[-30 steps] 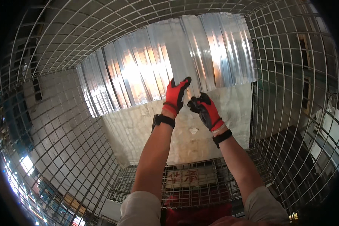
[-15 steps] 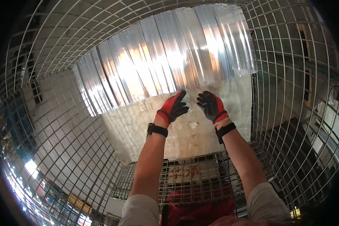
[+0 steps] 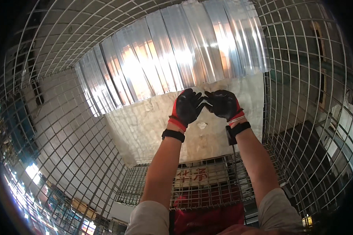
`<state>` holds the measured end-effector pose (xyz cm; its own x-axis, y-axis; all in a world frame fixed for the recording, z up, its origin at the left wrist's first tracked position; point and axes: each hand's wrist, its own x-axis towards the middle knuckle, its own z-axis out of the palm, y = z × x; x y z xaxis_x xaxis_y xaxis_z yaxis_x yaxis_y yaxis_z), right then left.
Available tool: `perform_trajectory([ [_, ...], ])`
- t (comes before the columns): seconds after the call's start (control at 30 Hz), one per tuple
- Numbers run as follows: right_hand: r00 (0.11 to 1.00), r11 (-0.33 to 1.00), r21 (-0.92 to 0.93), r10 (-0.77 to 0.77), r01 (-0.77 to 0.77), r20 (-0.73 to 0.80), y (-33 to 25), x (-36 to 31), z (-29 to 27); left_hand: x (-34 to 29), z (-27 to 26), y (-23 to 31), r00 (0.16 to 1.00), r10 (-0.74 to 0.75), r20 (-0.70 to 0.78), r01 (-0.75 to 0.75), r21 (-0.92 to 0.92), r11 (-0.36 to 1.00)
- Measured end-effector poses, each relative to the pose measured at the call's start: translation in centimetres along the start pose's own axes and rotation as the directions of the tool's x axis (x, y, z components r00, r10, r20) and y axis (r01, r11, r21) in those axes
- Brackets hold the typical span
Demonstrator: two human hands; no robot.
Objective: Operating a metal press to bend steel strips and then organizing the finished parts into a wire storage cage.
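My left hand (image 3: 187, 106) and my right hand (image 3: 222, 104) wear red gloves with black coated palms. Both are raised over the pale, stained sheet (image 3: 145, 129), palms turned up and fingertips nearly meeting in the middle. Their fingers are slightly bent and apart, and I see nothing gripped in either. A small pale streak between the fingertips is too small to identify. Just beyond the hands, a row of shiny ribbed metal strips (image 3: 164, 43) lies across the far part of the sheet. A small whitish scrap (image 3: 202, 125) rests on the sheet below the hands.
Wire mesh walls (image 3: 82, 145) surround the sheet on the left, right and far side. Nearer to me, a mesh panel (image 3: 145, 184) crosses in front of a sign with red characters (image 3: 192, 175). A dark bulky object (image 3: 302, 156) stands beyond the right mesh.
My hands have come closer together, the left shifting right, and the palms have turned further up. The metal strips and sheet appear slightly higher in the view.
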<state>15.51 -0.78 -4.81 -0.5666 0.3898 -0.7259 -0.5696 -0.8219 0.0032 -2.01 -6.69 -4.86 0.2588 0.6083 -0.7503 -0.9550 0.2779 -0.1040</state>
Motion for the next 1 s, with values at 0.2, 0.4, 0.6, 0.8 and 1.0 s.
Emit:
perform_trajectory([
  [0.2,0.887,0.690,-0.561,-0.306,0.457,0.346,-0.6,2.2,-1.6,0.4,2.2,0.2,0.979,0.102,0.178,-0.097,-0.037,0.995],
  [0.4,0.939,0.800,-0.504,-0.338,0.324,0.067,-2.3,0.5,1.6,-0.4,5.9,0.7,0.998,0.068,-0.018,-0.067,0.084,0.994],
  [0.6,0.988,0.996,-0.031,-0.089,0.086,-0.127,-3.8,-1.5,1.0,0.2,4.1,0.9,0.956,0.012,-0.292,-0.049,-0.122,0.991],
  [0.8,0.964,0.971,-0.149,-0.152,0.186,0.218,-4.8,1.6,1.8,1.0,5.5,1.8,0.997,-0.070,0.020,0.073,-0.169,0.983],
  [1.0,0.988,0.961,-0.239,-0.116,0.138,0.106,-3.6,3.3,0.1,1.6,6.3,0.7,1.000,-0.004,0.010,0.005,-0.116,0.993],
])
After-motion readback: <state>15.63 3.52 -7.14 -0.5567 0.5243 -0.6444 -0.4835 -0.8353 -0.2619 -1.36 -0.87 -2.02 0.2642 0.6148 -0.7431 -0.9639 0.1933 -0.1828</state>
